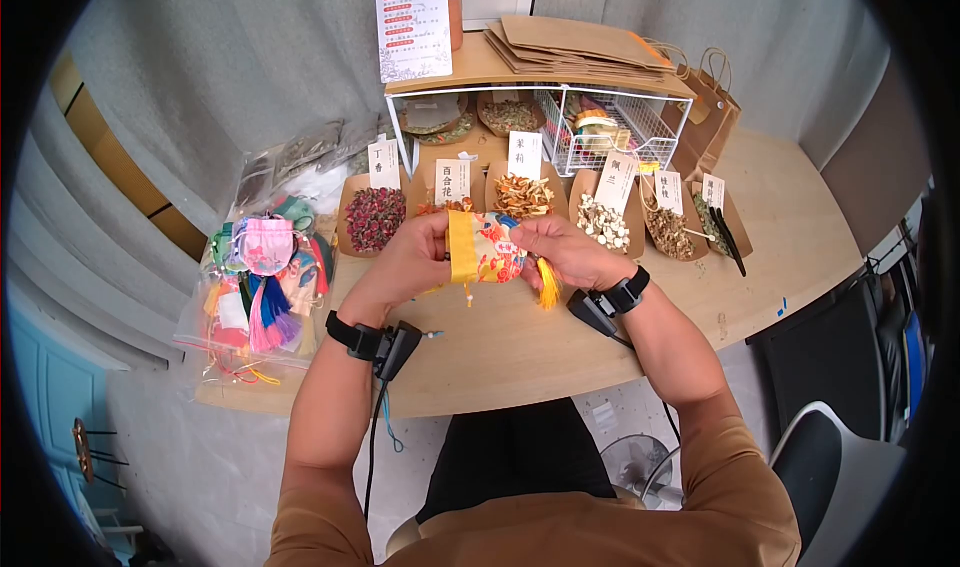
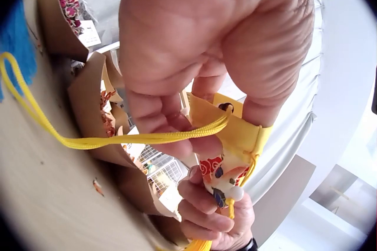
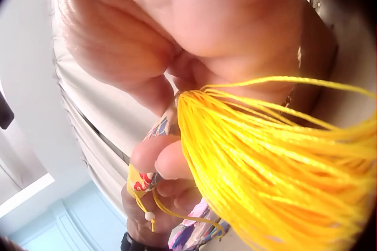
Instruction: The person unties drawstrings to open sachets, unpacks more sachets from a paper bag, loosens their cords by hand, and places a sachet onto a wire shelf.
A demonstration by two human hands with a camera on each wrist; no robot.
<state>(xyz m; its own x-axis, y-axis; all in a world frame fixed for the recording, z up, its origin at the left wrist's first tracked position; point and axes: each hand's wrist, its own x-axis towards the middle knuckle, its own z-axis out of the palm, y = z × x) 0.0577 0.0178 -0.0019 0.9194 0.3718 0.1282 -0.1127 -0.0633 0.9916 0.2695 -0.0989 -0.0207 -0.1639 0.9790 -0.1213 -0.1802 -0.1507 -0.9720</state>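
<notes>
A small yellow pouch with a red and blue floral print is held above the table between both hands. My left hand pinches its plain yellow top band; in the left wrist view, the thumb and fingers of that hand grip the band, and a yellow cord loops out beside them. My right hand grips the pouch's printed end. A yellow tassel hangs below it, and fills much of the right wrist view, below the right palm.
Paper trays of dried flowers and herbs, including rosebuds and white pieces, stand behind the hands with label cards. Colourful pouches lie in plastic at the left. A wire basket sits under the wooden shelf; black tongs rest at right.
</notes>
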